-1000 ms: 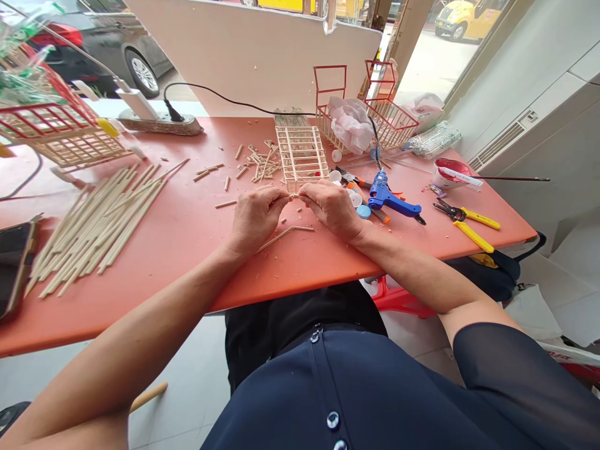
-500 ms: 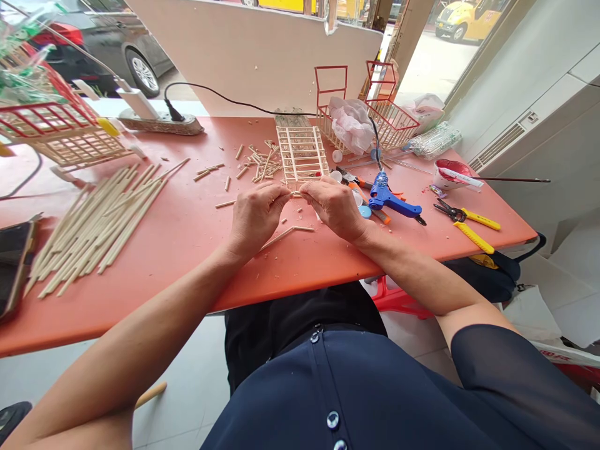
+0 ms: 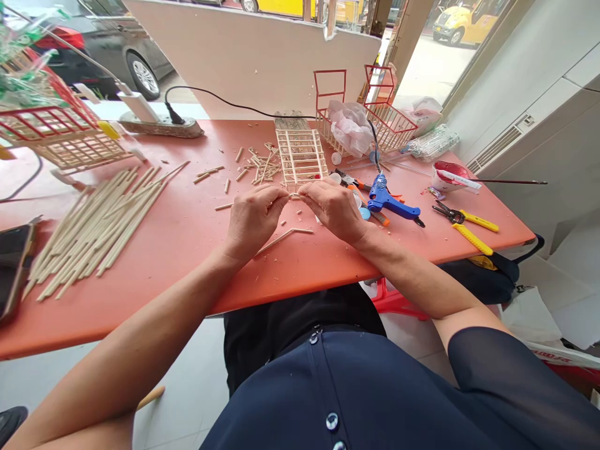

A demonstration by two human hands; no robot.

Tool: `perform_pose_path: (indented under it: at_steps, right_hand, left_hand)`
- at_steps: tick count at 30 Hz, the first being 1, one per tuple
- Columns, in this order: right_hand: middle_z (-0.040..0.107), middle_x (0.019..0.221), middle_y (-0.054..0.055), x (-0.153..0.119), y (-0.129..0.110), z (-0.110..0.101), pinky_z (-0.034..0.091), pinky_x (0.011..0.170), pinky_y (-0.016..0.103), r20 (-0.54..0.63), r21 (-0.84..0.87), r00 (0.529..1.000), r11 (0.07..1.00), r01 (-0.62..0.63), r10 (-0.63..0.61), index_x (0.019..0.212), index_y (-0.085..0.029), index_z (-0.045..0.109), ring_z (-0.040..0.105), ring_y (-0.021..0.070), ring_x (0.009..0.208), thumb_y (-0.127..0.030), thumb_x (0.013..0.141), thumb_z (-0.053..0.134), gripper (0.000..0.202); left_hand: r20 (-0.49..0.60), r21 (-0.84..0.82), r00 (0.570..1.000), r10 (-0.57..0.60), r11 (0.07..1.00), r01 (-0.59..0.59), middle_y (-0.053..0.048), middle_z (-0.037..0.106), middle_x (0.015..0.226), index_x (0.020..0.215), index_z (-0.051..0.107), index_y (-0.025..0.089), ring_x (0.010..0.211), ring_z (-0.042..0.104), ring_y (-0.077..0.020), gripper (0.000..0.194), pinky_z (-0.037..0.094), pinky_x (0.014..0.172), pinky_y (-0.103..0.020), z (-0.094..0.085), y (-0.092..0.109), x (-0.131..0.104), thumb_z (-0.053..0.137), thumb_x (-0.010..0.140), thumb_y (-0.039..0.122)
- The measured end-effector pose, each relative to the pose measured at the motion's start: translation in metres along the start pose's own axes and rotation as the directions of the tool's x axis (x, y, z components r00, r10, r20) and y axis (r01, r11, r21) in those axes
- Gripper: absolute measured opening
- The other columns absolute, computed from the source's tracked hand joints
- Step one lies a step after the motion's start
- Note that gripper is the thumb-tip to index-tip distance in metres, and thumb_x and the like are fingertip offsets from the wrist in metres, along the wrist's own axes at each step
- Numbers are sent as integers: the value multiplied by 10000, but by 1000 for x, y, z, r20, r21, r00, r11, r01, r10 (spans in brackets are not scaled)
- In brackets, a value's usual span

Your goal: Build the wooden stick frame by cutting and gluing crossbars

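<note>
My left hand (image 3: pixel 255 215) and my right hand (image 3: pixel 334 209) meet fingertip to fingertip above the orange table. Between them is a short pale wooden stick (image 3: pixel 294 196), pinched at both ends; the fingers cover most of it. Just beyond my hands lies a ladder-like frame of thin sticks (image 3: pixel 302 153), its near edge close to my fingertips. Short cut pieces (image 3: pixel 265 164) are scattered to its left. A bent stick (image 3: pixel 285 237) rests on the table nearer to me.
Long sticks (image 3: pixel 100 225) lie piled at left beside a phone (image 3: pixel 14 265). A blue glue gun (image 3: pixel 391 203), yellow-handled pliers (image 3: pixel 469 228) and a red paint cup (image 3: pixel 450 177) are at right. Stick baskets (image 3: pixel 391 128) and a power strip (image 3: pixel 162 127) stand behind.
The whole view has shifted very slightly. My hands keep the same pinch on the short stick, and nothing on the table has visibly moved.
</note>
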State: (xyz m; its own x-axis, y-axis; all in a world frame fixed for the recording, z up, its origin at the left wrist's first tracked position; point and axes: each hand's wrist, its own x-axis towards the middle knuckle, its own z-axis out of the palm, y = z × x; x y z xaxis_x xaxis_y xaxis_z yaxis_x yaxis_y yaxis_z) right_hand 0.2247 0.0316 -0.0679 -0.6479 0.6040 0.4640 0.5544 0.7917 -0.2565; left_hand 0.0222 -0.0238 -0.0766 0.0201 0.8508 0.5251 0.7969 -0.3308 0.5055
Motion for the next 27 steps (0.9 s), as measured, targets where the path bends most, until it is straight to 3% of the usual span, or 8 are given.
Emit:
perform_pose_path:
  at_steps: [4, 14, 27]
  right_hand:
    - [803, 1232, 108, 0, 1, 1, 476, 1036, 353, -3, 63, 1000, 998, -24, 25, 1194, -187, 746, 671, 240, 1150, -378, 1154, 497, 316]
    - [794, 1076, 83, 0, 1, 3, 439, 874, 313, 65, -39, 994, 996, -86, 88, 1054, -187, 770, 668, 212, 1028, -232, 1132, 505, 280]
    - [799, 1064, 87, 3, 3, 9, 439, 897, 317, 92, -48, 994, 997, -60, 64, 1056, -180, 785, 659, 214, 1013, -160, 1097, 511, 277]
  left_hand:
    - [-22, -5, 1000, -18, 1000, 18, -62, 826, 937, 912, 800, 225, 832, 719, -223, 188, 555, 850, -321, -1, -2, 0, 642, 990, 289]
    - [10, -10, 1000, -17, 1000, 17, -59, 812, 887, 857, 786, 237, 825, 720, -235, 217, 549, 830, -336, 3, -7, 1, 624, 976, 320]
    - [3, -11, 1000, -23, 1000, 23, -48, 757, 801, 873, 793, 248, 761, 670, -230, 230, 497, 749, -341, 6, -11, -1, 610, 970, 350]
